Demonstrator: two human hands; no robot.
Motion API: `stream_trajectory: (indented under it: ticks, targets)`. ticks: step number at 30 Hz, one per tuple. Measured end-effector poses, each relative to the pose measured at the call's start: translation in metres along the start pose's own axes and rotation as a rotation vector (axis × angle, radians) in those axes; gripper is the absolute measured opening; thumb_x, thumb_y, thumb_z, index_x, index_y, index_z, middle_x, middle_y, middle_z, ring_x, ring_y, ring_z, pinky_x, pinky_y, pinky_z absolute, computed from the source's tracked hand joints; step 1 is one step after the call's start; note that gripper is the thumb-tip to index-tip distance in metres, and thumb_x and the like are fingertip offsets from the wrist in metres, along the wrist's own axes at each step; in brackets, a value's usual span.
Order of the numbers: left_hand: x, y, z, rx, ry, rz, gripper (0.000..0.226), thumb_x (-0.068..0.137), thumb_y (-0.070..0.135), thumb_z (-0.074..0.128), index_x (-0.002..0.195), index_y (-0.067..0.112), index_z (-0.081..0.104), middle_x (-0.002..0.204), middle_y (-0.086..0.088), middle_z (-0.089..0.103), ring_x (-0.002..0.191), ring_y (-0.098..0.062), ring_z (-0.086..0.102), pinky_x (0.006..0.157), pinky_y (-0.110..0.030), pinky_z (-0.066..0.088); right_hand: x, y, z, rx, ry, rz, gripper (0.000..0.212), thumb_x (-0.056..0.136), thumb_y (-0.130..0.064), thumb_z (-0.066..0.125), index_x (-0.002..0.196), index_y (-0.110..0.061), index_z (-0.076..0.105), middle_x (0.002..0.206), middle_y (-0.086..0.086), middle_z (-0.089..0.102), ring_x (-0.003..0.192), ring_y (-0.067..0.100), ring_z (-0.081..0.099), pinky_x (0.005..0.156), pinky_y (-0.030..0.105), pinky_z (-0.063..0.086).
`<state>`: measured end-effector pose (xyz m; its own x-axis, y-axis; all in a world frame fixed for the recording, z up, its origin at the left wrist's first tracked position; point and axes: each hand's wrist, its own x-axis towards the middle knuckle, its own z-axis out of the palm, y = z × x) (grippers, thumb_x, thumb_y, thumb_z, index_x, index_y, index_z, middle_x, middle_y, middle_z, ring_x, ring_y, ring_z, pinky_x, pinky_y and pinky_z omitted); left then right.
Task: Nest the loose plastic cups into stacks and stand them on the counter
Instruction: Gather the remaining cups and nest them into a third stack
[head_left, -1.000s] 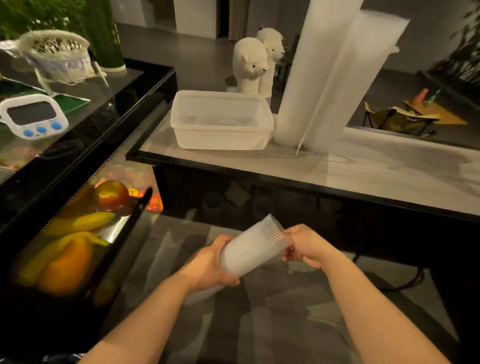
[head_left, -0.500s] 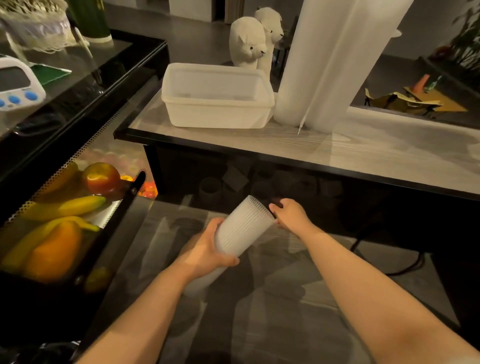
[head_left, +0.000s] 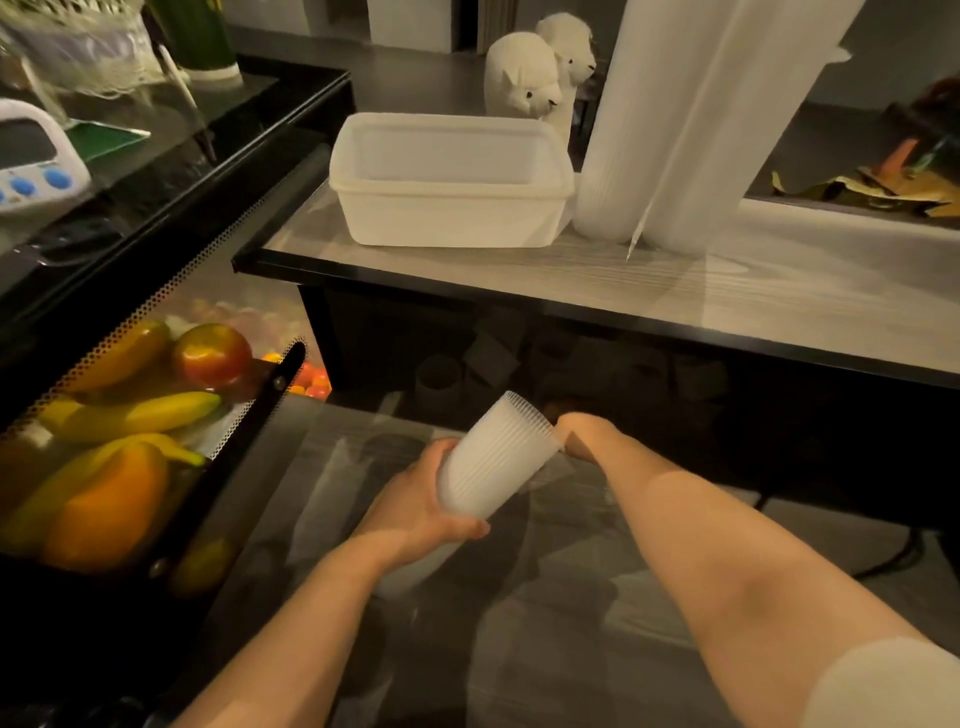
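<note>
A short nested stack of clear ribbed plastic cups (head_left: 496, 457) is tilted, mouth up and to the right, low over the floor in front of the counter. My left hand (head_left: 415, 501) grips its lower half. My right hand (head_left: 579, 436) reaches past the stack's rim toward the dark shelf under the counter; its fingers are mostly hidden behind the cups. Two tall cup stacks (head_left: 675, 119) stand on the wood-grain counter (head_left: 727, 291) at the back.
A white plastic tub (head_left: 447, 182) sits on the counter left of the tall stacks, with two white plush alpacas (head_left: 535, 73) behind it. A black display case with fruit (head_left: 119, 415) runs along the left. A digital timer (head_left: 31, 156) lies on its top.
The view tipped down and closer to the counter. My right hand let go of the stack's rim and moved forward toward the under-counter shelf. My left hand kept hold of the stack.
</note>
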<state>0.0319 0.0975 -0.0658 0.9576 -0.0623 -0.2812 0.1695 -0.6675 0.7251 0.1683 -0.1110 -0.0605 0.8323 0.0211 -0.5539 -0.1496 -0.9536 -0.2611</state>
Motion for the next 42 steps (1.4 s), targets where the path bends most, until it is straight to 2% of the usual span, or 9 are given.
stream_trajectory:
  ticks: [3, 6, 8, 10, 14, 20, 31, 37, 42]
  targets:
    - [-0.003, 0.001, 0.003, 0.007, -0.008, -0.001, 0.098, 0.065, 0.043, 0.088, 0.142, 0.042, 0.028, 0.122, 0.013, 0.047, 0.108, -0.014, 0.052, 0.088, -0.034, 0.049, -0.006, 0.014, 0.007, 0.273, 0.095, 0.091, 0.049, 0.102, -0.032, 0.048, 0.140, -0.003, 0.046, 0.144, 0.019, 0.045, 0.134, 0.036, 0.042, 0.110, 0.040, 0.035]
    - [-0.009, 0.002, 0.005, 0.020, -0.022, -0.004, 0.099, 0.065, 0.043, 0.088, 0.143, 0.041, 0.027, 0.121, 0.014, 0.046, 0.107, -0.013, 0.052, 0.087, -0.035, 0.050, -0.017, 0.031, 0.009, 0.576, 0.327, 0.032, 0.033, 0.097, -0.028, 0.058, 0.109, 0.002, 0.063, 0.100, 0.015, 0.067, 0.095, 0.027, 0.066, 0.082, 0.036, 0.054]
    - [-0.012, 0.004, 0.006, 0.011, -0.028, -0.021, 0.100, 0.065, 0.042, 0.088, 0.144, 0.039, 0.027, 0.122, 0.013, 0.047, 0.108, -0.015, 0.053, 0.088, -0.036, 0.050, -0.043, 0.037, 0.007, 0.808, 0.417, -0.015, 0.033, 0.095, -0.025, 0.063, 0.117, -0.002, 0.056, 0.095, 0.010, 0.067, 0.079, 0.014, 0.066, 0.065, 0.023, 0.053]
    - [-0.015, 0.006, 0.006, 0.004, -0.030, -0.033, 0.100, 0.065, 0.043, 0.088, 0.145, 0.038, 0.028, 0.123, 0.011, 0.049, 0.107, -0.015, 0.053, 0.089, -0.038, 0.051, -0.065, 0.044, 0.005, 0.932, 0.461, -0.102, 0.041, 0.095, -0.025, 0.063, 0.132, -0.010, 0.050, 0.099, 0.006, 0.067, 0.075, 0.010, 0.064, 0.064, 0.019, 0.052]
    - [-0.018, 0.011, 0.006, 0.013, -0.050, -0.043, 0.100, 0.065, 0.041, 0.088, 0.145, 0.037, 0.028, 0.123, 0.011, 0.049, 0.109, -0.017, 0.054, 0.091, -0.039, 0.051, -0.103, 0.047, 0.000, 1.119, 0.495, -0.265, 0.031, 0.095, -0.017, 0.062, 0.124, -0.030, 0.062, 0.093, 0.003, 0.070, 0.066, 0.009, 0.057, 0.066, 0.023, 0.053]
    - [-0.025, 0.018, 0.005, -0.049, -0.061, -0.001, 0.101, 0.064, 0.038, 0.089, 0.145, 0.037, 0.029, 0.125, 0.010, 0.050, 0.112, -0.015, 0.053, 0.091, -0.038, 0.053, -0.130, 0.036, -0.003, 1.066, 0.425, -0.359, 0.033, 0.094, -0.013, 0.062, 0.125, -0.025, 0.064, 0.086, 0.004, 0.065, 0.064, 0.011, 0.055, 0.065, 0.021, 0.052]
    - [-0.024, 0.020, -0.004, -0.071, -0.060, 0.004, 0.099, 0.065, 0.044, 0.086, 0.143, 0.038, 0.027, 0.119, 0.011, 0.051, 0.106, -0.013, 0.055, 0.086, -0.038, 0.054, -0.144, 0.013, 0.005, 0.858, 0.316, -0.466, 0.032, 0.098, -0.019, 0.056, 0.111, -0.047, 0.064, 0.085, -0.013, 0.066, 0.065, 0.002, 0.054, 0.068, 0.019, 0.052]
    - [-0.023, 0.018, -0.009, -0.089, -0.071, -0.024, 0.102, 0.064, 0.045, 0.086, 0.144, 0.040, 0.025, 0.122, 0.010, 0.051, 0.108, -0.016, 0.055, 0.090, -0.043, 0.055, -0.143, 0.006, 0.001, 0.794, 0.288, -0.553, 0.034, 0.100, -0.014, 0.050, 0.120, -0.039, 0.062, 0.068, -0.021, 0.058, 0.066, 0.002, 0.053, 0.073, 0.021, 0.050]
    - [-0.017, 0.013, -0.014, -0.117, -0.018, -0.062, 0.101, 0.067, 0.039, 0.088, 0.146, 0.037, 0.024, 0.126, 0.006, 0.049, 0.113, -0.019, 0.052, 0.093, -0.043, 0.051, -0.107, -0.006, -0.008, 0.916, 0.352, -0.421, 0.026, 0.099, -0.016, 0.051, 0.116, -0.028, 0.068, 0.096, -0.005, 0.068, 0.062, 0.006, 0.056, 0.062, 0.019, 0.047]
